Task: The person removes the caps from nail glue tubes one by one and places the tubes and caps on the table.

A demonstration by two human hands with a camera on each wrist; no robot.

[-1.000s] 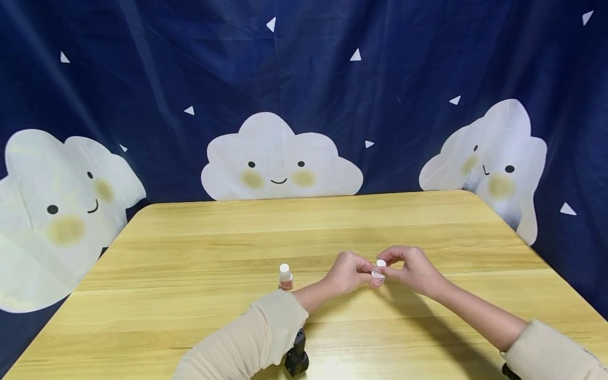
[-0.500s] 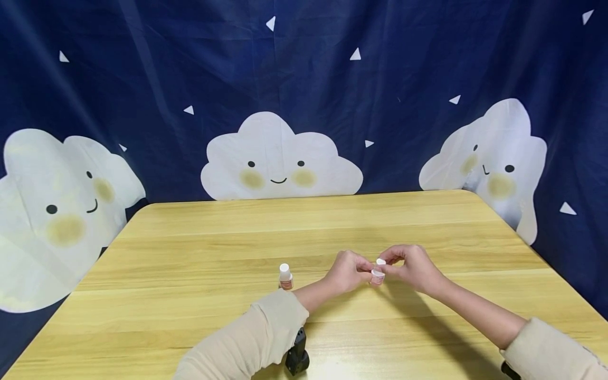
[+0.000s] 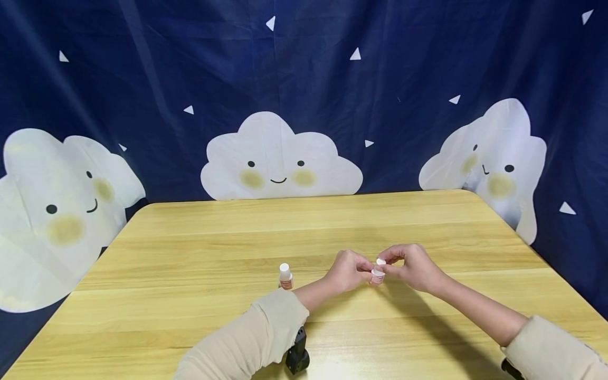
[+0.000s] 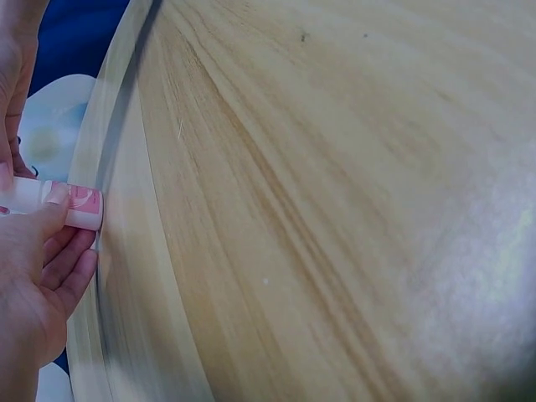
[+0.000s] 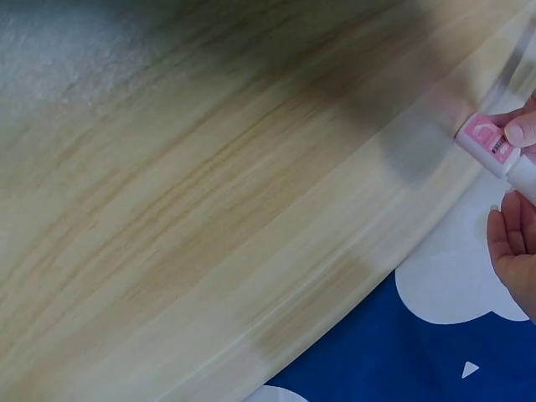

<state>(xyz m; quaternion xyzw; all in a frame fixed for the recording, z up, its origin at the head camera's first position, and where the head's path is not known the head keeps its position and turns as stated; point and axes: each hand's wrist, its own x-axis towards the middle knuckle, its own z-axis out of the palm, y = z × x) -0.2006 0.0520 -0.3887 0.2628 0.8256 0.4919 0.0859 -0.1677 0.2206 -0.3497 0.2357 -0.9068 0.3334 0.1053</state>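
Note:
A small white bottle with a pink label (image 3: 377, 278) stands on the table, between both hands. My left hand (image 3: 350, 272) pinches its body from the left, with the thumb across the label's edge in the left wrist view (image 4: 42, 289). At the top, my right hand (image 3: 412, 268) has thumb and fingers around the white cap (image 3: 381, 261). Part of the cap is hidden behind those fingers. In the right wrist view the bottle's pink label (image 5: 489, 139) shows at the right edge, beside the right hand (image 5: 515, 243).
A second small bottle with a white cap and reddish label (image 3: 286, 279) stands left of the left hand, close behind the left sleeve (image 3: 280, 311). The wooden table (image 3: 190, 248) ends at a dark blue curtain (image 3: 323, 68) with cloud prints. A black device (image 3: 296, 354) sits under the left cuff.
Both hands stay at the bottle in nearly the same place. Only a very slight shift of the right hand's fingers at the cap shows.

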